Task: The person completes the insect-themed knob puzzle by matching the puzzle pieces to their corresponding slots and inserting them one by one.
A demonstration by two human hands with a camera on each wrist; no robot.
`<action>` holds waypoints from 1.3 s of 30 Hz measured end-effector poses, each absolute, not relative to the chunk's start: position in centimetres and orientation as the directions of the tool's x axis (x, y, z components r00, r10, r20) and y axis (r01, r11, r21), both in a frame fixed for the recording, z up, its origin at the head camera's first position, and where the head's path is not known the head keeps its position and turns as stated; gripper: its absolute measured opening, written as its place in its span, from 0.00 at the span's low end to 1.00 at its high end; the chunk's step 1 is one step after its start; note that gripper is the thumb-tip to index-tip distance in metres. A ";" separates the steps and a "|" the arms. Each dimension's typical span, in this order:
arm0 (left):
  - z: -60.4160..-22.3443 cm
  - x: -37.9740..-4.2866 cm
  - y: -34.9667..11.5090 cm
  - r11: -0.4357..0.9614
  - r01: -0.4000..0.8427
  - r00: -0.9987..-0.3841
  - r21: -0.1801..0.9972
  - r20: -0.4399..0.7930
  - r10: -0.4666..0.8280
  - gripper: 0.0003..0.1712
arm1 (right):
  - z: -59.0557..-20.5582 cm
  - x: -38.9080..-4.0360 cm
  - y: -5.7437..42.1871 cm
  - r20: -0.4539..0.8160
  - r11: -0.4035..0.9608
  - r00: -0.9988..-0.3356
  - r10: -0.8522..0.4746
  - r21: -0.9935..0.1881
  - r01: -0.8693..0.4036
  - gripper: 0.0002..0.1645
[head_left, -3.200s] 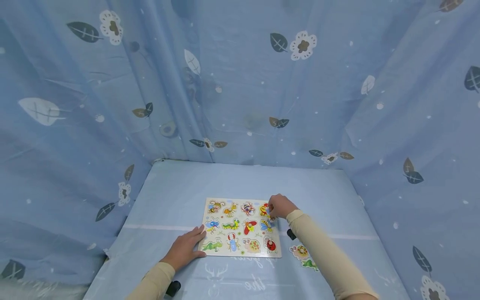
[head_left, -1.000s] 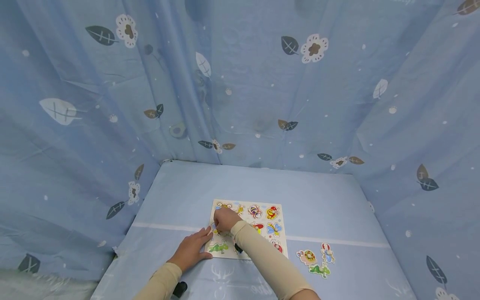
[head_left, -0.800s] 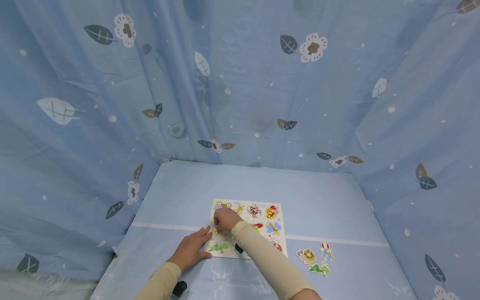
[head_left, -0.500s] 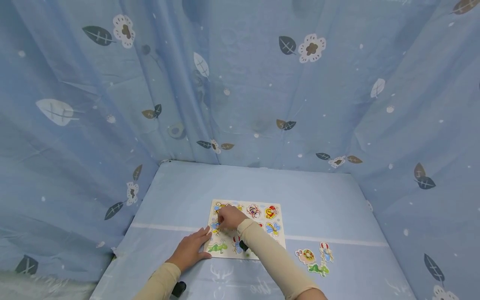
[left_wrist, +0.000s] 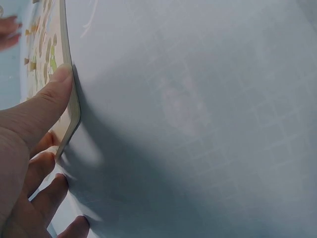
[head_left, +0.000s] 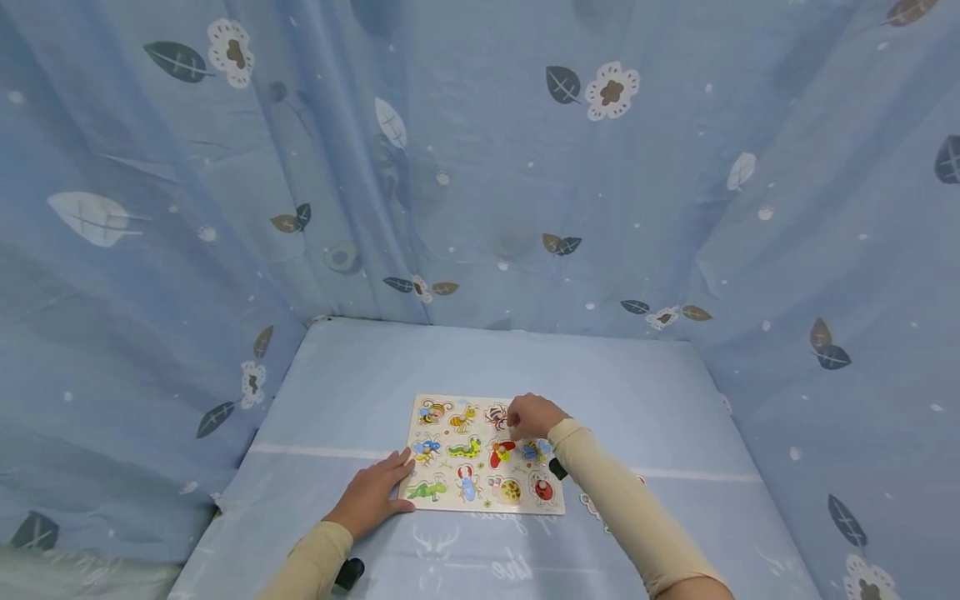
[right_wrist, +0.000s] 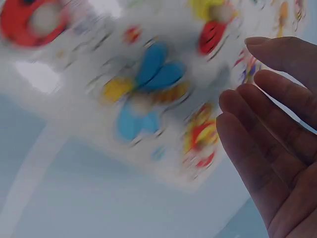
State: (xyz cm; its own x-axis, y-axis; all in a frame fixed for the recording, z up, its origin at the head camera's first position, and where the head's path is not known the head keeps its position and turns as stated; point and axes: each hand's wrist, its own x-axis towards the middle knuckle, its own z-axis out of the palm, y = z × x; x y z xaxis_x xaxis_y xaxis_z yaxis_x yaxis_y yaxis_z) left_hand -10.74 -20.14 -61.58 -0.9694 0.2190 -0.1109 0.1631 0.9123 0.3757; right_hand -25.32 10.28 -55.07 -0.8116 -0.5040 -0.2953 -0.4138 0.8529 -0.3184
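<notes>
A pale puzzle board (head_left: 524,504) printed with bugs lies flat on the table, with several knobbed bug pieces set in it. My left hand (head_left: 372,493) braces its near left corner. In the left wrist view the thumb (left_wrist: 55,94) presses the board's edge, and the other fingers rest around the corner. Over the far right part of the board hovers my right hand (head_left: 534,415), fingers loosely bent. In the right wrist view its fingertips hold nothing, close to a red and yellow piece (right_wrist: 203,136) and a blue-winged bee (right_wrist: 158,64). The right hand covers the far right corner in the head view.
Right of the board, a loose snail piece (head_left: 588,504) peeks out from under the right sleeve (head_left: 637,512), which hides the other loose pieces. A blue curtain (head_left: 480,167) encloses the light blue tabletop (head_left: 375,367) at the back and sides.
My right hand has left the blue ant piece at the board's left and moved right across the board. Its forearm now covers the loose pieces. The left hand keeps its place at the corner.
</notes>
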 end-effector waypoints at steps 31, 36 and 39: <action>-61.7 -11.0 -20.8 0.903 0.159 -0.970 0.399 -0.107 0.218 0.48 | -56.4 -18.0 24.3 -0.400 0.901 -0.825 -0.400 -0.335 -0.275 0.10; -61.7 -11.0 -20.5 0.899 0.167 -0.967 0.404 -0.112 0.230 0.48 | -56.9 -17.1 24.8 -0.398 0.891 -0.816 -0.419 -0.353 -0.285 0.12; -61.8 -11.0 -20.3 0.898 0.172 -0.966 0.405 -0.111 0.235 0.48 | -57.4 -16.8 25.1 -0.395 0.892 -0.818 -0.418 -0.349 -0.287 0.13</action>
